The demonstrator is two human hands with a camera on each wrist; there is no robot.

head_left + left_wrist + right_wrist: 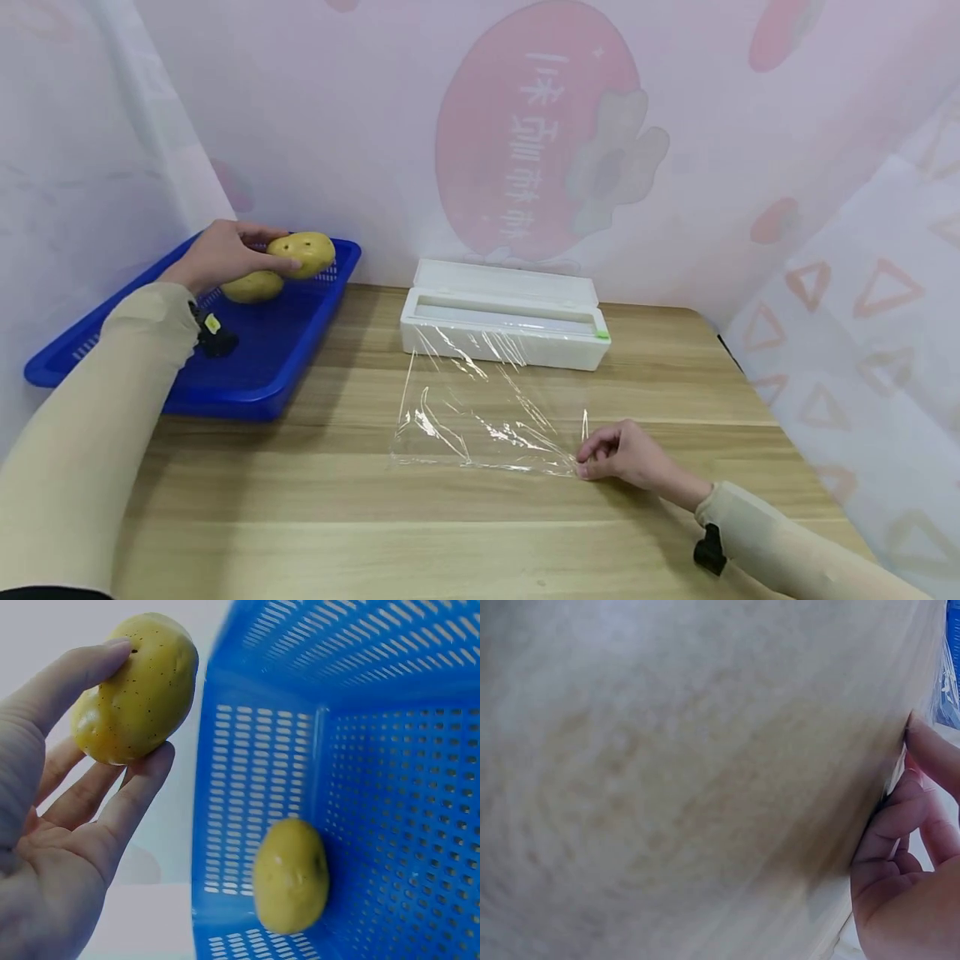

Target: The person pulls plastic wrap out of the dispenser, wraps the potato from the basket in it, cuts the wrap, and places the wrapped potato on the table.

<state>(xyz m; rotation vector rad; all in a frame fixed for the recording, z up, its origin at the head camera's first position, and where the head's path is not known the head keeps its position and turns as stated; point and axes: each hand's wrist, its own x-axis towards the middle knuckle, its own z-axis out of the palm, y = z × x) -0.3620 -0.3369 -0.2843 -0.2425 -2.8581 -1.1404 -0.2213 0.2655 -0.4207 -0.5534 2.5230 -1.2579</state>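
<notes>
The potato [311,252] hangs in the left hand [231,257] above the far right corner of the blue basket [225,406], which takes up the far left corner of the worktop [375,533]. Its long axis runs roughly side to side, nearly in line with the worktop's far edge, one rounded end toward the palm and the other toward the right; the left wrist view shows that axis slanting. The left hand grasps it, thumb on one side and fingertips on the other. A second potato [253,287] sits in the basket, just below the held one, its length also running about side to side. On the worktop, the clear film [480,417] stretches from the white box [585,357] toward the near edge, its free edge running left to right; whether all of it touches the wood cannot be told. The right hand [628,454] pinches the film's near right corner between thumb and bent fingers, well apart from the potatoes. The white box stands by the worktop's far edge, right of the basket, its long axis nearly parallel to that edge with the right end slightly nearer, and its lid [506,279] stands open along the far side. A green tab [602,334] marks its right end. Behind the worktop hangs a pale printed sheet [360,150].
</notes>
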